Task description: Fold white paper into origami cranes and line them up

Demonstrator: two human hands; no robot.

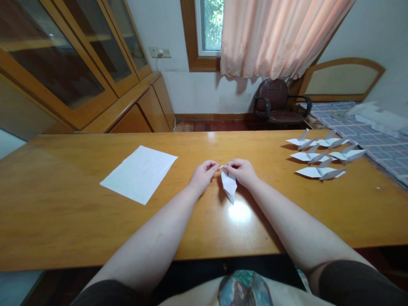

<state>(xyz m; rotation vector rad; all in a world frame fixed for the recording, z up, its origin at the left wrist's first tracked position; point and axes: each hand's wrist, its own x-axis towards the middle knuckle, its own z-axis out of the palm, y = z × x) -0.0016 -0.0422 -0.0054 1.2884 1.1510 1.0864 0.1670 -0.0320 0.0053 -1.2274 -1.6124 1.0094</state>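
Pinching the narrow far tip of the folded paper [229, 185], the left hand [203, 175] has its grip pressed together, while the right hand [242, 172] pinches the same piece near its upper end. The folded paper is to the right of the flat white sheet [140, 175], above the tabletop [79, 229], its pointed near end toward the person. Much farther right of that sheet, five paper cranes [317, 157] sit closely grouped.
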